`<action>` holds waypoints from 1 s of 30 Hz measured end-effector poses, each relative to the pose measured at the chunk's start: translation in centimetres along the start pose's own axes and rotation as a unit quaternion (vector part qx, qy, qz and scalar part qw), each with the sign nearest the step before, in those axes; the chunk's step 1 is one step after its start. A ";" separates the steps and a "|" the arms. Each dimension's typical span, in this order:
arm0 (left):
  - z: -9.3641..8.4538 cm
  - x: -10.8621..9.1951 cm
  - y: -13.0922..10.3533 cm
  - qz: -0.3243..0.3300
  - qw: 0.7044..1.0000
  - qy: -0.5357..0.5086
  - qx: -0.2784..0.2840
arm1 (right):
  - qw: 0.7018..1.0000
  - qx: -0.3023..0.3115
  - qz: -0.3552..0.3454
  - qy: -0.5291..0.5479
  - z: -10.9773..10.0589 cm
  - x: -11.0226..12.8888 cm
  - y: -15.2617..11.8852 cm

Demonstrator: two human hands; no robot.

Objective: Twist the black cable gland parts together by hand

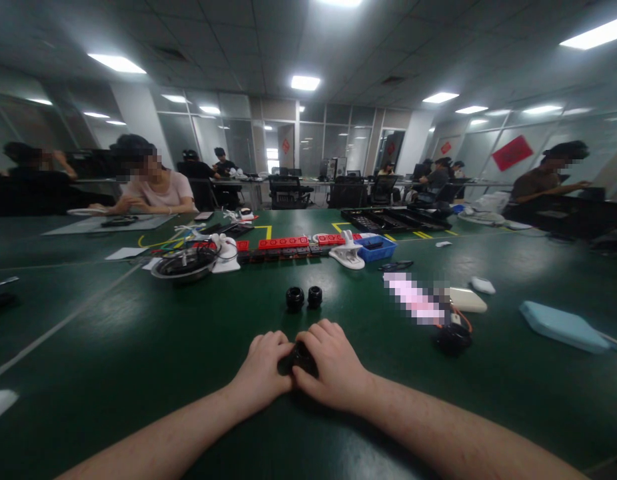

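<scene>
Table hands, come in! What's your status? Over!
Left hand and right hand: both on one black part, partly hidden by fingers. Two black ridged fittings just beyond, touching neither hand. Over.

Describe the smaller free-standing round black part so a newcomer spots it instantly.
On the green tabletop, the left hand and right hand hold a small black piece. Just beyond them stands a squat, ribbed, glossy black part. The smaller black part stands to its right, similar in shape but narrower.
</scene>
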State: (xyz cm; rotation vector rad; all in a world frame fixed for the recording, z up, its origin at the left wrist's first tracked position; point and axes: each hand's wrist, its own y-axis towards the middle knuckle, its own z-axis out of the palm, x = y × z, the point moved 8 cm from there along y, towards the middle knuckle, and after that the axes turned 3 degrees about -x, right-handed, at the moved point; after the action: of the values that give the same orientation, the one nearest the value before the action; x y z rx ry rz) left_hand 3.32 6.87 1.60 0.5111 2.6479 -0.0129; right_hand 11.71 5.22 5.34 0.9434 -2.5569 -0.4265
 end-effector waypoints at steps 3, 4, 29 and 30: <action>0.1 0.2 0.1 -0.001 1.000 0.002 -0.001 | 1.000 0.002 -0.006 0.000 -0.1 0.2 0.0; 0.2 0.3 0.1 -0.001 1.000 0.002 -0.001 | 1.000 0.003 -0.006 -0.001 -0.1 0.2 0.0; 0.5 0.9 0.4 -0.015 1.000 -0.014 -0.003 | 0.994 0.012 -0.104 -0.031 0.1 2.4 -0.1; 0.5 0.8 0.4 -0.016 1.000 -0.011 -0.002 | 0.993 0.013 -0.112 -0.039 0.1 2.6 -0.1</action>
State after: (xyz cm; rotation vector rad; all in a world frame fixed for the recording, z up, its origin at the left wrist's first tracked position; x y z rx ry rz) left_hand 2.99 7.48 0.79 0.4651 2.6341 -0.0230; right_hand 9.90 3.42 5.85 1.2533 -2.5394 -0.5028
